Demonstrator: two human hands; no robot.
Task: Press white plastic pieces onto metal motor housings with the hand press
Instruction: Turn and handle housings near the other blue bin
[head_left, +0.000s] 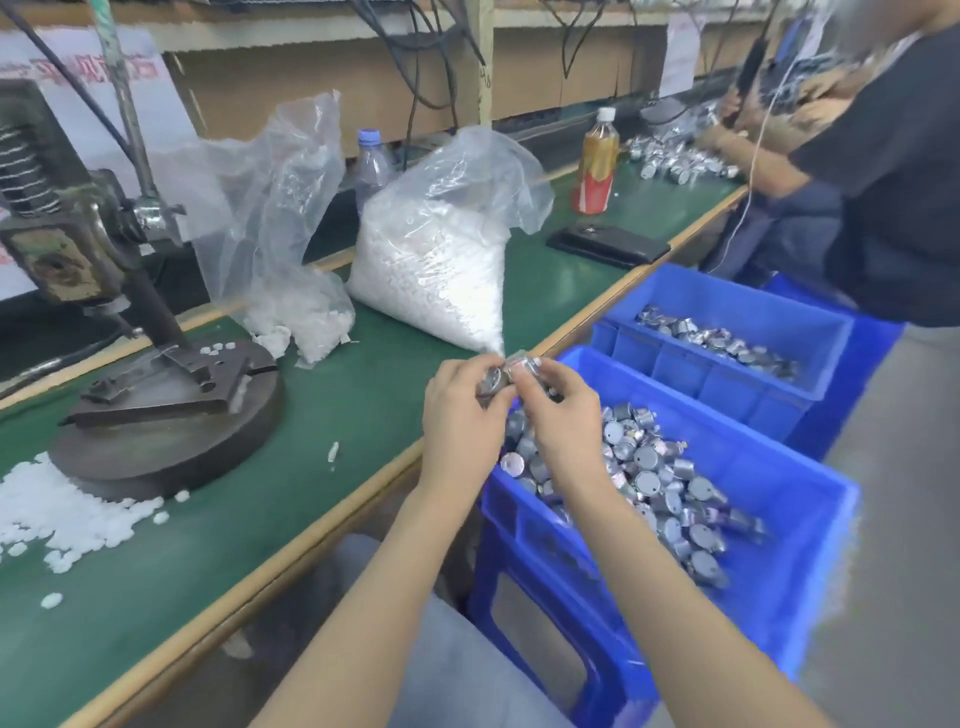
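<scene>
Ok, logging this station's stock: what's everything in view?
hand press: one, dark metal, table's left
loose pieces: many, white, by press base
full bag: one, clear, white pieces, mid-table
slack bag: one, clear, beside press
water bottle: one, clear, at back
drink bottle: one, amber, at back
black case: one, far table edge
near bin: one, blue, holding metal housings
far bin: one, blue, likewise
second person: one, dark top, far right
left hand, right hand: gripping held housings at table edge

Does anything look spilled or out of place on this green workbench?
Yes: small white plastic pieces lie scattered loose on the green workbench beside the hand press's round metal base, some straying toward the bench edge, a few on the base itself.
</scene>
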